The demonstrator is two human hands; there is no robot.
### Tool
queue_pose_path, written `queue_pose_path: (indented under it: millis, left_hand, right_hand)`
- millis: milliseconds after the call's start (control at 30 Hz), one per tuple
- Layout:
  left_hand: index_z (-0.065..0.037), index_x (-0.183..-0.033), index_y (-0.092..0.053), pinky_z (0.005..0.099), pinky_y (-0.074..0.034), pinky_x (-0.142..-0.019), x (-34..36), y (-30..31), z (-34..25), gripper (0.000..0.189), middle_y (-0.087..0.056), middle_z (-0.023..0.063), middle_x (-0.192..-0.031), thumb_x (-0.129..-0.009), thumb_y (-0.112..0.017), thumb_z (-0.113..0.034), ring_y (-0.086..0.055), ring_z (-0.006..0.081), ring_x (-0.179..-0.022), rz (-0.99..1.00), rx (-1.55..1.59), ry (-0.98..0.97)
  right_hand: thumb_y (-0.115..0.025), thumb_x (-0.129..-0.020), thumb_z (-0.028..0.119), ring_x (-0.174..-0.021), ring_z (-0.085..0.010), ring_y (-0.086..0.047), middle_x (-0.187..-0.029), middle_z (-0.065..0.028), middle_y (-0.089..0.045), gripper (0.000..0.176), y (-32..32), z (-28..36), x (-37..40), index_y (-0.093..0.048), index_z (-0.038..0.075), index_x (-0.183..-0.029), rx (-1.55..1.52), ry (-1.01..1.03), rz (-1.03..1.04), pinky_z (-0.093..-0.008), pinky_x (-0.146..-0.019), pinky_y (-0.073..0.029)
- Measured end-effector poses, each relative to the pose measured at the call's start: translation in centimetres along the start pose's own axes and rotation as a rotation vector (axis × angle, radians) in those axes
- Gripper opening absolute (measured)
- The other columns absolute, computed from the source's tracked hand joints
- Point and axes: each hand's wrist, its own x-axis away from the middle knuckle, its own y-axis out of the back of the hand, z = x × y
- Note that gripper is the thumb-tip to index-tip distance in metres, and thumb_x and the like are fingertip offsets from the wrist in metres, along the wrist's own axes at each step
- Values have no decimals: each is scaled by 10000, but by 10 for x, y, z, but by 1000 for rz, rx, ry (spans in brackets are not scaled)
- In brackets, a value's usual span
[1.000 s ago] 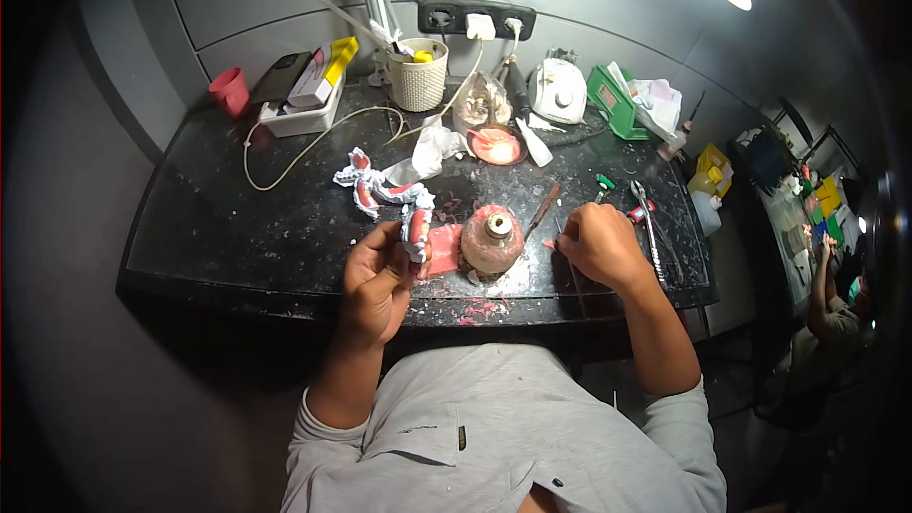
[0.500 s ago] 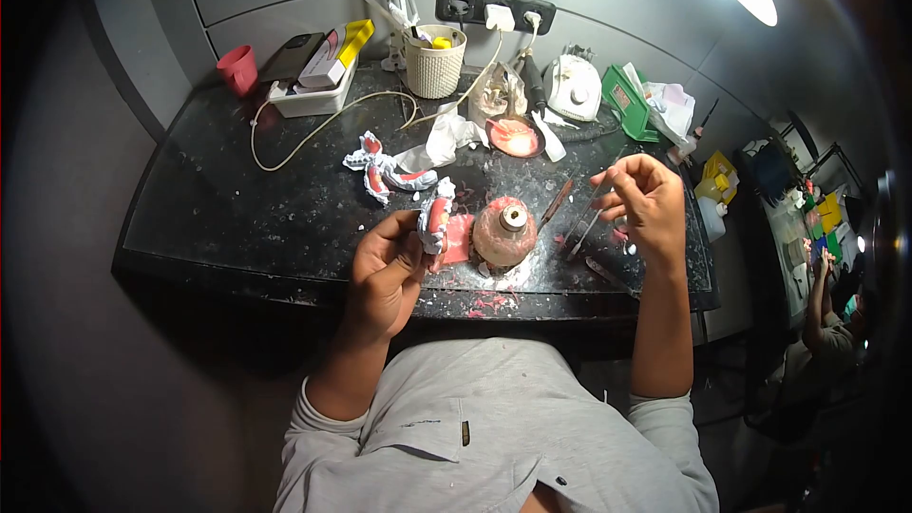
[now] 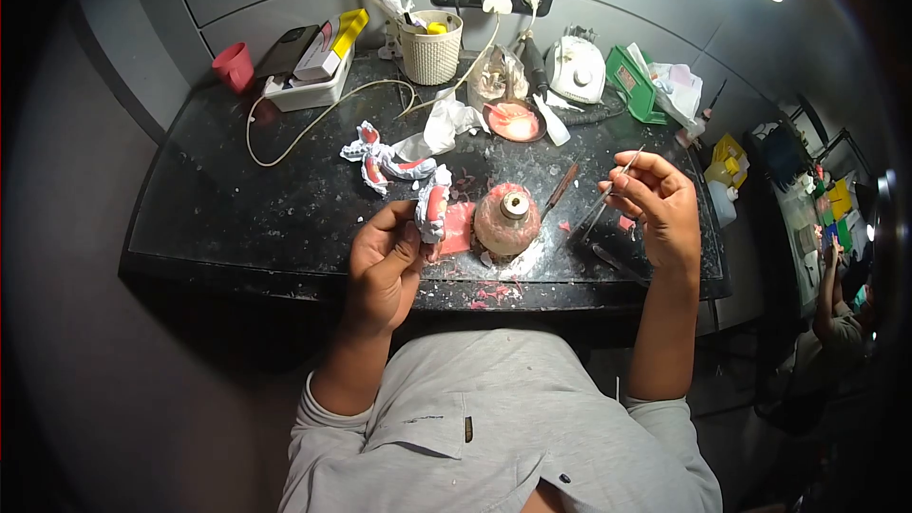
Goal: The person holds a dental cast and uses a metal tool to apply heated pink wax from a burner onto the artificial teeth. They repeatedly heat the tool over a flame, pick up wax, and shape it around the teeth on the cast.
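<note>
My left hand [image 3: 385, 261] is closed around a pale bluish-white dental mould [image 3: 434, 204] with a pink-red wax inner face, held upright near the table's front edge. My right hand [image 3: 660, 204] pinches a slender metal dental instrument [image 3: 605, 192] between thumb and fingers, slanting down to the left. Between the hands stands a round, wax-spattered spirit burner [image 3: 506, 223] with a pale collar on top. A pink wax sheet [image 3: 458, 228] lies beside it, close to my left hand. Similar mould pieces [image 3: 375, 161] with red inner faces rest farther back.
A wax knife [image 3: 560, 187] lies right of the burner. Behind are a dish of pink wax [image 3: 515, 121], crumpled tissue [image 3: 446, 123], a white basket [image 3: 432, 52], a white device [image 3: 577, 71] and a green box [image 3: 635, 85]. A cable [image 3: 304, 144] crosses the left. Another person's arm [image 3: 826, 285] shows far right.
My right hand has turned and shifted slightly right; the slender instrument now shows clearly between its fingers. My left hand still holds the mould in nearly the same place. The view has shifted slightly.
</note>
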Motion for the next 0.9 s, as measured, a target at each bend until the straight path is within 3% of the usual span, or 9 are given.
queue_pose_path:
  millis: [133,233,433,900]
  left_hand:
    - [61,-1215,-539,314,-441,-783,-1,0,2,309,-639,104,-976,-978,-598,-128,-554,156,-839,1,-8,7]
    - [53,-1206,-543,310,-429,-767,-2,1,2,293,-623,99,-964,-982,-592,-130,-534,156,-830,-4,-6,23]
    - [39,-1206,-547,305,-412,-740,-3,-2,0,286,-593,97,-950,-981,-591,-132,-492,158,-809,-34,34,46]
    - [38,-1204,-552,302,-411,-725,-2,-1,0,278,-586,119,-950,-987,-578,-135,-487,167,-797,-19,5,25]
  right_hand:
    - [-595,-989,71,-813,-229,-733,-944,-155,-694,135,2,-6,2,-541,-20,-1073,-119,76,11,-307,-707,-639]
    - [-513,-1035,112,-853,-278,-740,-989,-233,-691,119,4,-8,2,-462,16,-1083,-250,101,35,-334,-721,-650]
    - [-559,-1008,71,-874,-301,-739,-992,-264,-688,161,-8,-13,6,-449,11,-1109,-312,94,1,-332,-733,-649]
    - [-615,-974,52,-896,-240,-732,-990,-204,-711,134,-19,-11,13,-575,-37,-1066,-199,153,53,-329,-750,-645]
